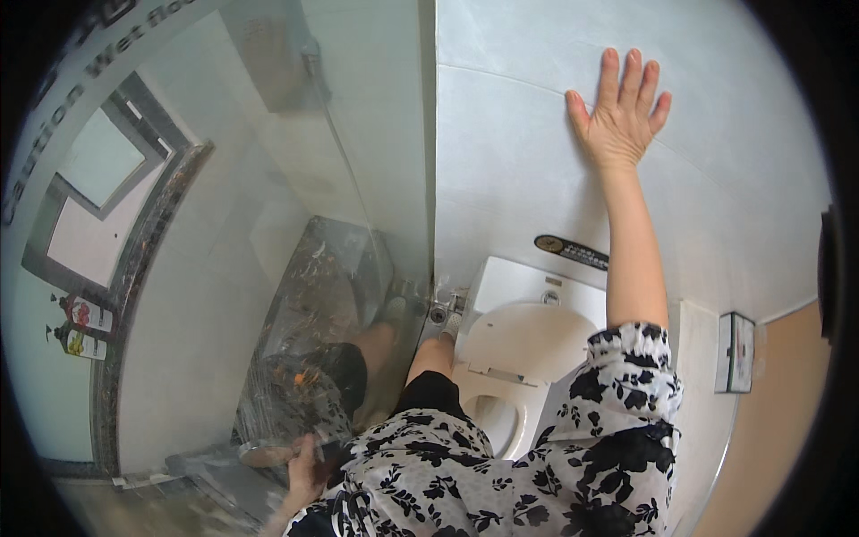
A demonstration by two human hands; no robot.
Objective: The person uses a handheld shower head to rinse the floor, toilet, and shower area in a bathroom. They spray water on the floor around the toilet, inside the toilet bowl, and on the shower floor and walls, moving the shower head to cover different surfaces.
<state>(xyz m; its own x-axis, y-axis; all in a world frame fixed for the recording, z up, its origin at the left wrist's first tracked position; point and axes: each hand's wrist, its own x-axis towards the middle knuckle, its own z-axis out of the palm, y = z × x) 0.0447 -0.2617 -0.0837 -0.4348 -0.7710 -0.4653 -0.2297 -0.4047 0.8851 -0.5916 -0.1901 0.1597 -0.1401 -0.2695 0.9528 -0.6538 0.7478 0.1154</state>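
Observation:
My right hand (621,131) lies flat on the pale tiled wall (510,154), its fingers spread and nothing held. Below it stands a white toilet with its lid (530,342) raised against the white tank (530,278). At the lower left, my left hand (307,470) is closed around what looks like a round, metal-rimmed shower head (265,453); its grip is partly hidden. Fine streaks like water spray rise from this head over the dark, wet stone surface (302,288). Faint reflections of my hand and leg show in the glass panel (376,121).
Two pump bottles (87,329) stand on a dark stone ledge (161,201) by a window (100,194). A shower hose (342,148) hangs behind the glass. A floor drain (438,313) lies by my slipper (453,323). A small framed box (735,352) is at the right.

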